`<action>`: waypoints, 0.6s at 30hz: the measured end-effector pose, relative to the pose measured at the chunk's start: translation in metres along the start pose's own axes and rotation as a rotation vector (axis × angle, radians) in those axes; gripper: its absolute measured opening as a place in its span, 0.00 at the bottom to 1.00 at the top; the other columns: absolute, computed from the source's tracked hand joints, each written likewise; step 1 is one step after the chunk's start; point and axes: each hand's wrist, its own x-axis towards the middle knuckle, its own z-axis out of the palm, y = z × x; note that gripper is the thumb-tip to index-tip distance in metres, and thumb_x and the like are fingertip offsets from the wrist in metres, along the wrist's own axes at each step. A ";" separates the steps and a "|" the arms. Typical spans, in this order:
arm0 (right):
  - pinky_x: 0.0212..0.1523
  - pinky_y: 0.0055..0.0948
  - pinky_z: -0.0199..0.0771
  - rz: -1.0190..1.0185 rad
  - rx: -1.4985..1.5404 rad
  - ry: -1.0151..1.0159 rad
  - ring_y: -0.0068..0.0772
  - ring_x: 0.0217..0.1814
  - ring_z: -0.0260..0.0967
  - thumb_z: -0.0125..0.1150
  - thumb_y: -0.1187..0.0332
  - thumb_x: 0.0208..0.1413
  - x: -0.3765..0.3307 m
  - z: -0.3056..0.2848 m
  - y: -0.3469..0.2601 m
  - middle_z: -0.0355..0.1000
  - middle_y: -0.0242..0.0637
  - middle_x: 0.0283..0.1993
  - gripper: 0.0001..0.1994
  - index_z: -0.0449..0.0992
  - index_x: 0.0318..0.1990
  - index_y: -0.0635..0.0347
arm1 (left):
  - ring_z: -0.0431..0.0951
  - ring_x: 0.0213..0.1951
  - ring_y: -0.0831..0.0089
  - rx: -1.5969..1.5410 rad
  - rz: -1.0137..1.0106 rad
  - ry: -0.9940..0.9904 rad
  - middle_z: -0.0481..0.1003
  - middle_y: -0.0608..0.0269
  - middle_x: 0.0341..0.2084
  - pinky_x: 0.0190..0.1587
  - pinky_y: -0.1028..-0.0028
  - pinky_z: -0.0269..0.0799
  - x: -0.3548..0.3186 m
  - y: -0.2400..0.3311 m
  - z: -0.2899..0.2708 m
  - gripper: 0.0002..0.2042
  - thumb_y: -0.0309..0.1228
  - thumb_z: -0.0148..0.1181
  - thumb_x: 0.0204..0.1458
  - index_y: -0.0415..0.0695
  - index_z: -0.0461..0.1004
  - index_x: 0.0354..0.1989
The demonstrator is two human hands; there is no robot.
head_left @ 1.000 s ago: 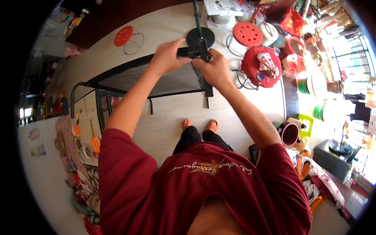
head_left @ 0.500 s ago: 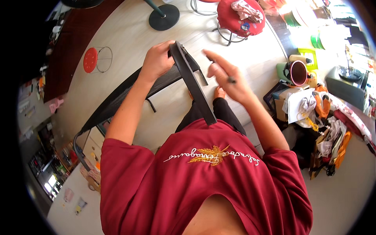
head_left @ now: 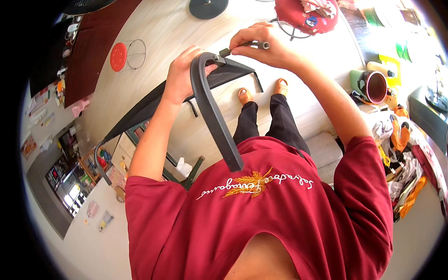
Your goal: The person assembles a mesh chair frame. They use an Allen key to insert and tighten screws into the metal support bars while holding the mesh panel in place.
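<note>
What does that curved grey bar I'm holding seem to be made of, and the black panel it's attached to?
The curved grey bar looks like matte moulded plastic, maybe painted metal: smooth, even colour, no shine. The black panel appears to be woven mesh fabric, since the floor shows faintly through it. The tool in the right hand looks metal-tipped.

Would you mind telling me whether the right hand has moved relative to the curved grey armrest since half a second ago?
Yes. The right hand has gone from off to the side of the grey armrest up to its top bend, bringing the small tool there.
</note>
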 end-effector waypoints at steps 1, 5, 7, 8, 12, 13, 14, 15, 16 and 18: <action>0.35 0.27 0.70 -0.059 -0.009 -0.013 0.30 0.29 0.72 0.64 0.72 0.49 0.004 0.001 0.004 0.75 0.34 0.27 0.05 0.76 0.33 0.60 | 0.72 0.28 0.61 -0.017 -0.033 0.005 0.71 0.60 0.25 0.32 0.69 0.68 -0.001 0.003 0.000 0.10 0.27 0.67 0.41 0.40 0.74 0.31; 0.34 0.28 0.70 -0.059 0.012 -0.083 0.32 0.29 0.71 0.64 0.71 0.49 0.011 0.000 0.005 0.75 0.33 0.26 0.05 0.76 0.33 0.59 | 0.72 0.29 0.61 -0.018 -0.068 0.024 0.72 0.61 0.26 0.32 0.69 0.69 -0.001 0.006 0.000 0.10 0.28 0.67 0.41 0.40 0.74 0.32; 0.34 0.28 0.70 -0.017 0.080 -0.096 0.32 0.29 0.72 0.64 0.71 0.50 0.012 0.001 0.008 0.75 0.34 0.26 0.04 0.76 0.33 0.59 | 0.73 0.29 0.62 -0.022 -0.066 0.022 0.72 0.61 0.27 0.33 0.69 0.69 0.000 0.006 -0.001 0.11 0.27 0.67 0.41 0.41 0.73 0.32; 0.34 0.28 0.70 -0.007 0.093 -0.104 0.33 0.29 0.72 0.63 0.72 0.50 0.012 0.003 0.010 0.75 0.35 0.26 0.04 0.76 0.33 0.59 | 0.73 0.29 0.62 -0.021 -0.076 0.012 0.72 0.61 0.27 0.33 0.69 0.69 -0.001 0.006 -0.001 0.11 0.27 0.67 0.41 0.41 0.73 0.33; 0.30 0.26 0.70 -0.034 0.082 -0.170 0.32 0.26 0.72 0.63 0.73 0.51 0.012 -0.001 0.004 0.74 0.36 0.25 0.05 0.75 0.34 0.60 | 0.72 0.30 0.66 -0.033 -0.080 -0.036 0.72 0.60 0.28 0.35 0.72 0.69 -0.006 0.010 -0.003 0.12 0.22 0.66 0.42 0.39 0.73 0.37; 0.29 0.26 0.69 -0.035 0.072 -0.197 0.32 0.26 0.72 0.63 0.73 0.50 0.011 -0.002 0.002 0.74 0.36 0.25 0.05 0.74 0.35 0.60 | 0.72 0.30 0.66 -0.047 -0.074 -0.046 0.72 0.60 0.29 0.36 0.71 0.69 -0.008 0.012 -0.004 0.12 0.22 0.66 0.42 0.39 0.73 0.37; 0.27 0.27 0.68 -0.053 0.059 -0.210 0.32 0.24 0.71 0.63 0.72 0.51 0.009 -0.001 0.001 0.73 0.35 0.23 0.06 0.73 0.35 0.59 | 0.72 0.31 0.65 -0.061 -0.068 -0.056 0.73 0.59 0.29 0.36 0.71 0.69 -0.010 0.015 -0.005 0.13 0.22 0.66 0.42 0.39 0.73 0.37; 0.27 0.27 0.68 -0.084 0.041 -0.214 0.32 0.23 0.71 0.63 0.72 0.51 0.007 -0.001 -0.001 0.72 0.35 0.22 0.05 0.73 0.34 0.59 | 0.72 0.31 0.65 -0.076 -0.058 -0.068 0.73 0.59 0.29 0.37 0.70 0.69 -0.012 0.017 -0.006 0.13 0.21 0.66 0.42 0.39 0.73 0.38; 0.27 0.27 0.68 -0.115 0.023 -0.218 0.32 0.23 0.71 0.63 0.71 0.51 0.004 -0.001 -0.004 0.72 0.35 0.22 0.05 0.73 0.34 0.58 | 0.72 0.32 0.63 -0.069 -0.095 -0.097 0.74 0.59 0.30 0.38 0.70 0.69 -0.014 0.023 -0.008 0.14 0.22 0.66 0.42 0.39 0.73 0.39; 0.26 0.28 0.67 -0.188 -0.029 -0.229 0.33 0.22 0.70 0.63 0.70 0.52 0.002 -0.001 -0.005 0.70 0.33 0.20 0.06 0.73 0.35 0.57 | 0.72 0.32 0.62 0.104 -0.069 -0.106 0.74 0.59 0.30 0.38 0.70 0.69 -0.013 0.029 -0.013 0.15 0.23 0.67 0.41 0.39 0.73 0.39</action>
